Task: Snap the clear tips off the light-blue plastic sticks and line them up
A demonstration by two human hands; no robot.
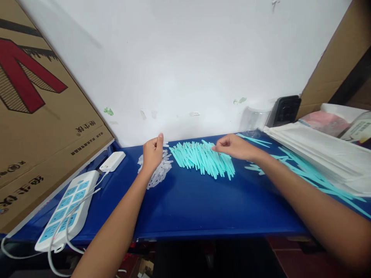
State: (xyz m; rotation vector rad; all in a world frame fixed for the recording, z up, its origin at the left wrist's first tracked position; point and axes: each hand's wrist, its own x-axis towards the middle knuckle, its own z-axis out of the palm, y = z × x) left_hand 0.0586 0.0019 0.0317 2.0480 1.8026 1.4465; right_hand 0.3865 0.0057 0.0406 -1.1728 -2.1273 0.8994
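My left hand is closed, thumb up, above a heap of small translucent whitish pieces. Its curled fingers hide whatever they may hold. To the right, many thin teal strips lie side by side in a wide pile. Over the right end of that pile, my right hand is closed in a pinch, and a teal strip seems to pass under its fingertips. More teal strips lie loosely beyond and beneath my right forearm.
A white power strip with cables and a white adapter lie at left beside a large cardboard box. At right are stacked white sheets, a clear cup and a black object. A white wall backs the blue table.
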